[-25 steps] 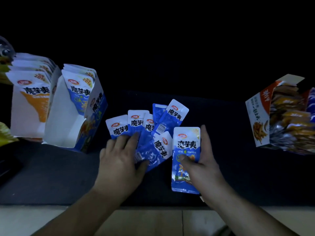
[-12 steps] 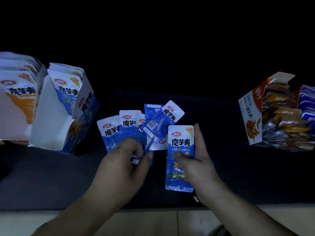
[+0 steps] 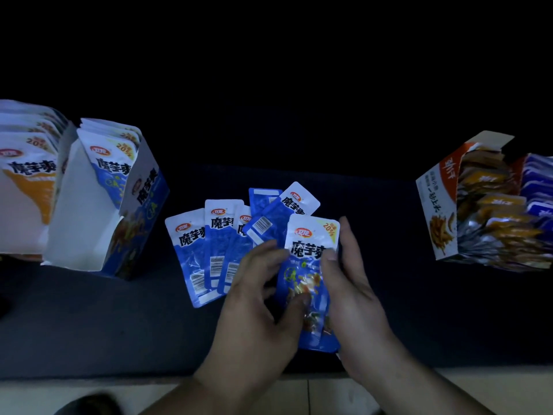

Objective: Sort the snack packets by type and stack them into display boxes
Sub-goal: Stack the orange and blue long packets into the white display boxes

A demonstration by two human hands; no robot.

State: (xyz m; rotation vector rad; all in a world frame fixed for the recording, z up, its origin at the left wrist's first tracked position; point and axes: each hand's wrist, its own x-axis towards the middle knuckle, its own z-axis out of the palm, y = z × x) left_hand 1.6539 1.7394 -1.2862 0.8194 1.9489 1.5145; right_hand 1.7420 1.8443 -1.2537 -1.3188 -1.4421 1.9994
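Several blue and white snack packets [image 3: 206,244] lie fanned out on the dark mat [image 3: 89,319] in the middle. My right hand [image 3: 356,292] grips a stack of the same blue packets [image 3: 311,256], thumb across its front. My left hand [image 3: 263,301] holds the stack's left edge, thumb on the front near the bottom. One packet lies back side up [image 3: 263,229], its barcode showing, just above my left fingers. At the left stands a blue display box [image 3: 143,211] with blue packets [image 3: 110,163] upright in it.
An orange-type box of packets [image 3: 27,181] stands at the far left. On the right are an orange display box [image 3: 443,211] full of orange packets [image 3: 502,223] and a further row of blue packets [image 3: 538,187]. Pale floor [image 3: 329,393] shows below the mat's near edge.
My left hand left the fanned packets, picked one up and brought it right to the stack in my right hand. Both hands now hold that stack.
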